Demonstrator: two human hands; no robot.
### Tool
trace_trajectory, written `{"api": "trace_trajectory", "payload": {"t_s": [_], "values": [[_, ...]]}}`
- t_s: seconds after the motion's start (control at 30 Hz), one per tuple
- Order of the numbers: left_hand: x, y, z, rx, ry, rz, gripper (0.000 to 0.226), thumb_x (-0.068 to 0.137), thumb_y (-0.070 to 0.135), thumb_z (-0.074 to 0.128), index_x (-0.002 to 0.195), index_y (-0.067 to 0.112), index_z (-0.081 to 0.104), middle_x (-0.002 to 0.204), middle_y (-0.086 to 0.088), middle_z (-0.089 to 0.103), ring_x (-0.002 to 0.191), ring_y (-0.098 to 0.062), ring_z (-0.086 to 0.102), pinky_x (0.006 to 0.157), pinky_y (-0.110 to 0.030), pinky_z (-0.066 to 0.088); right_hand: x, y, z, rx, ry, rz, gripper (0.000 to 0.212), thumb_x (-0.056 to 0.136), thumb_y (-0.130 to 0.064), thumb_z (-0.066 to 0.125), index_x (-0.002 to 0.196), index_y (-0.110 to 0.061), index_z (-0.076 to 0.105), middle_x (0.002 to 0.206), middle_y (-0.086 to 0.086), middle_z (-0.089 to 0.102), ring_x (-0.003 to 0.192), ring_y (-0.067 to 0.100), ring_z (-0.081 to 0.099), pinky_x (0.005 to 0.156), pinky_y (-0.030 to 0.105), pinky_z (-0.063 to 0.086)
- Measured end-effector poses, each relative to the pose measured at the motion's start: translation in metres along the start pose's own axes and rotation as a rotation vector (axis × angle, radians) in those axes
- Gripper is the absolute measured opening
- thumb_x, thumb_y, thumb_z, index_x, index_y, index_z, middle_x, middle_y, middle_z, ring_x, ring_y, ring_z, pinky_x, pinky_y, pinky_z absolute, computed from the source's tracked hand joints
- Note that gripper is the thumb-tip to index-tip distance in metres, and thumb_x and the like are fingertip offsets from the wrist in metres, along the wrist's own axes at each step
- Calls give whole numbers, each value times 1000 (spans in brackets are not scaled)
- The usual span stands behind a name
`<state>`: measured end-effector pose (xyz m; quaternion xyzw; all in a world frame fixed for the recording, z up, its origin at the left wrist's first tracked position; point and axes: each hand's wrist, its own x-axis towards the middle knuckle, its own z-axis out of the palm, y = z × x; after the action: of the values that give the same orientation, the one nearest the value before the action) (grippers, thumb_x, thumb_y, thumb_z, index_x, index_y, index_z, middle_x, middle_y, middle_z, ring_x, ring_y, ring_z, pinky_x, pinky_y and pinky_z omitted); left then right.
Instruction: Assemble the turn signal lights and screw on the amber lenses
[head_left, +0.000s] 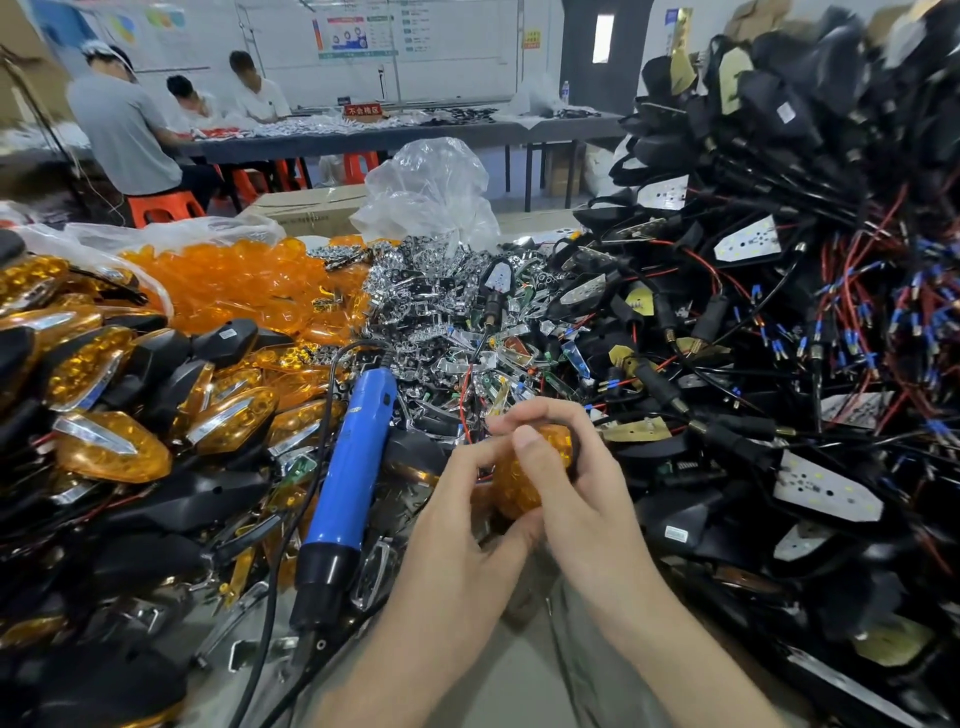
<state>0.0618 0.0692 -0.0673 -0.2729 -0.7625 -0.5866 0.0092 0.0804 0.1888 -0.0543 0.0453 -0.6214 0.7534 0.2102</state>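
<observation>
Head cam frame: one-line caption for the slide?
Left hand and right hand hold an amber lens; blue electric screwdriver lies to their left among heaped parts.

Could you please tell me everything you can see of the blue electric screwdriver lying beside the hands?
The blue electric screwdriver has a blue plastic-looking body and a black nose end nearest the viewer. A black cable leaves its far end and loops down its left side. It lies tilted on the heap of parts, untouched, left of the left hand, which with the right hand holds a turn signal light.
</observation>
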Motion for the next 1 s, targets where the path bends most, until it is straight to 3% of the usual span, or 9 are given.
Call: {"api": "trace_trajectory", "payload": {"t_s": [0.13, 0.2, 0.3, 0.47, 0.53, 0.63, 0.87, 1.0], "values": [[1, 10, -15, -340, -79, -27, 30, 90, 32, 62, 119, 28, 62, 124, 5, 66, 119, -14, 60, 94, -24, 49, -3, -7, 3, -35, -22, -140, 15, 102, -23, 50, 107, -12, 58, 116, -1, 72, 121, 11, 62, 96, 22, 49], [1, 11, -21, -389, -133, -68, 35, 91, 38, 55, 122, 25, 63, 122, 4, 68, 118, -11, 61, 93, -21, 48, -3, -9, 3, -68, -48, -179, 15, 104, -18, 44, 105, -8, 56, 117, 0, 72, 127, 13, 59, 102, 21, 45], [1, 11, -21, -350, -211, -119, 43, 90, 41, 53, 129, 22, 58, 121, 5, 69, 114, -8, 63, 90, -21, 50, -5, -8, 1, -142, -110, -201, 20, 103, -27, 43, 106, -11, 55, 122, -2, 69, 134, 13, 54, 106, 20, 40], [4, 9, -21, -176, -26, -31, 38, 87, 43, 60, 121, 27, 56, 113, 13, 67, 106, -9, 65, 92, -32, 52, 0, -1, -4, -138, -158, -91, 31, 105, -44, 45, 125, -25, 58, 133, -6, 63, 126, 17, 59, 103, 29, 47], [4, 8, -20, -120, 44, 10, 35, 87, 42, 64, 118, 29, 53, 111, 15, 65, 103, -7, 64, 89, -31, 52, 1, 2, -4, -36, -173, -37, 35, 102, -45, 48, 126, -24, 60, 135, 1, 63, 127, 23, 59, 106, 42, 48], [3, 8, -19, -80, 103, 32, 30, 84, 48, 65, 110, 42, 51, 111, 16, 66, 103, -8, 64, 88, -42, 54, 2, 5, -5, 83, -188, -2, 36, 98, -44, 52, 124, -22, 63, 137, 6, 62, 128, 31, 58, 106, 57, 45], [3, 10, -15, -1, 213, 44, 30, 83, 38, 67, 106, 48, 52, 110, 17, 67, 106, -11, 63, 87, -47, 53, 4, 8, -6, 201, -179, 3, 32, 94, -37, 53, 117, -20, 67, 134, 9, 64, 129, 31, 58, 106, 54, 48], [2, 12, -18, -57, 148, 48, 25, 89, 39, 63, 113, 40, 54, 113, 13, 67, 109, -12, 63, 92, -40, 52, 6, -1, -6, 133, -158, 8, 41, 88, -54, 69, 114, -23, 70, 130, 10, 67, 123, 30, 63, 98, 42, 53]]}}
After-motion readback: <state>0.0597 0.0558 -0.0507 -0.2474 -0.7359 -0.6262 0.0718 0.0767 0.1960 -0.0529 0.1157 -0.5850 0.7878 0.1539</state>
